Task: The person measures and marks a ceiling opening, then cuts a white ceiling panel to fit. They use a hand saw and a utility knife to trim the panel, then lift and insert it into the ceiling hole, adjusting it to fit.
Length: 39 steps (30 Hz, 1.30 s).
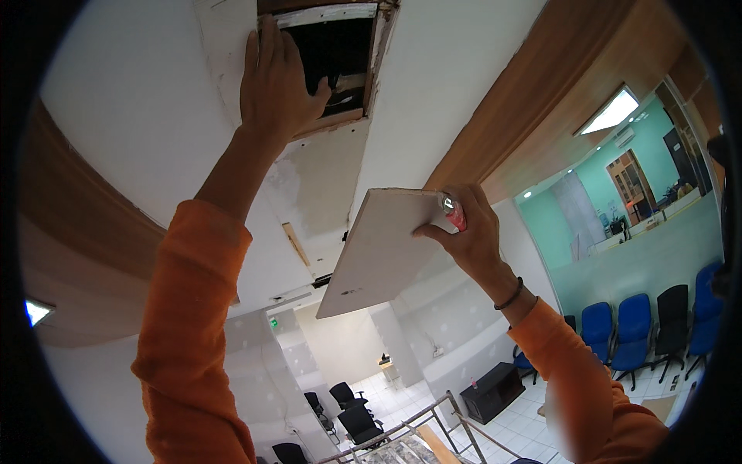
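Observation:
Overhead, my left hand (277,89) reaches up to the left edge of a square ceiling opening (377,66). Its fingers are stretched out and the thumb is apart, with nothing held. The opening is dark inside, and its edges are rough. Lower and to the right, my right hand (478,243) grips a flat white board (382,243) by its upper right corner, thumb on the face towards me. The same hand also holds a small red-handled tool (454,214) with a shiny metal end; its kind is unclear. The board hangs tilted below the opening, apart from it.
A metal scaffold rail (456,421) with planks stands below me. Brown wooden trim (502,100) runs along the ceiling on the right. On the tiled floor are blue chairs (631,329), black chairs (359,424) and a low black cabinet (492,392).

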Available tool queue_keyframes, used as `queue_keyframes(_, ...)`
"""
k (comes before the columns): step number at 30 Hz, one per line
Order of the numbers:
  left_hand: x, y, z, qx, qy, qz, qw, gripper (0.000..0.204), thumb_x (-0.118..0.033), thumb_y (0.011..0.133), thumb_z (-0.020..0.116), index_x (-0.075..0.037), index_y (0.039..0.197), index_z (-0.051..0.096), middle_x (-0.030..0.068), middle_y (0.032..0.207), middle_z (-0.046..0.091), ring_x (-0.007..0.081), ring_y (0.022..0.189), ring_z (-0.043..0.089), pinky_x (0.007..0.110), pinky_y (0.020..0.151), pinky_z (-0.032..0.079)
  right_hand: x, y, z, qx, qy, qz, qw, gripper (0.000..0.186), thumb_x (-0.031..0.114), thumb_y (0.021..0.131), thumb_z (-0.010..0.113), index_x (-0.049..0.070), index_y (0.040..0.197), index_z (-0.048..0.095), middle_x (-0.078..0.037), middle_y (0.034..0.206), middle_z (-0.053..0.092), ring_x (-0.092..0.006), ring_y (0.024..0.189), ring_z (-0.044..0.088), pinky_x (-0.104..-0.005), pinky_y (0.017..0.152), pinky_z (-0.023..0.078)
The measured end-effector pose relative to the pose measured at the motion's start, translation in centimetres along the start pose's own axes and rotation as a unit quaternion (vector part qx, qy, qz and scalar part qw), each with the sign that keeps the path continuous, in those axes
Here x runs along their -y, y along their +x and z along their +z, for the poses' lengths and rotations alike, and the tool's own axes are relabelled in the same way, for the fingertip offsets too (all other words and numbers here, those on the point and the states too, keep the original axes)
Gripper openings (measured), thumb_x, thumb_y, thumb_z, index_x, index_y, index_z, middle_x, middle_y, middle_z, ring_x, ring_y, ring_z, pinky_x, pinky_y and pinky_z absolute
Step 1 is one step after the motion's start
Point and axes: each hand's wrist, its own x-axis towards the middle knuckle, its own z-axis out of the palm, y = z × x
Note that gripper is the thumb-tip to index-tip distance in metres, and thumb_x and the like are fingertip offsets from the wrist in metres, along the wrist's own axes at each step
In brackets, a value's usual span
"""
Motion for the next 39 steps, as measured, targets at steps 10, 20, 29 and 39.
queue_keyframes(10,2.8,-1.5,-2.2,0.105,-0.082,-0.068,0.989,0.076,-0.045,0.097,0.061,0.009,0.148,0.049,0.0323,0.165,0.029,0.0468,0.157,0.017,0.051,0.131,0.016,-0.4,-5.8,2.4,0.029,0.048,0.035,0.998,0.065,0.020,0.062,0.101,0.004,0.113,0.063,-0.011,0.108,0.063,-0.0286,0.097,0.065,-0.0403,0.080,0.056)
queue_keyframes(20,-0.5,-24.9,1.0,0.174,-0.361,-0.066,0.914,0.045,-0.023,0.095,0.072,-0.005,0.135,0.063,0.0217,0.145,0.060,0.0420,0.146,0.046,0.052,0.116,0.041,-0.6,-14.0,7.7,0.034,0.121,0.093,0.988,0.065,0.022,0.060,0.100,0.006,0.113,0.065,-0.012,0.109,0.064,-0.0310,0.095,0.067,-0.0404,0.080,0.058)
queue_keyframes(29,-0.9,-44.4,-7.5,0.612,-0.397,-0.152,0.667,0.063,-0.028,0.082,0.084,-0.003,0.137,0.067,0.0220,0.148,0.060,0.0355,0.140,0.055,0.042,0.119,0.040,4.8,-23.6,14.1,-0.014,0.285,0.221,0.932,0.069,0.023,0.055,0.101,0.008,0.112,0.066,-0.012,0.108,0.064,-0.0326,0.094,0.068,-0.0412,0.076,0.059)
queue_keyframes(39,8.1,-49.3,-25.7,0.707,-0.300,-0.415,0.487,0.065,-0.058,0.108,0.046,-0.003,0.135,0.069,0.0124,0.131,0.072,0.0237,0.121,0.067,0.039,0.107,0.049,15.7,-37.2,16.6,0.024,0.410,0.353,0.841,0.069,0.021,0.055,0.100,0.008,0.112,0.064,-0.013,0.109,0.062,-0.0342,0.095,0.068,-0.0427,0.077,0.058)
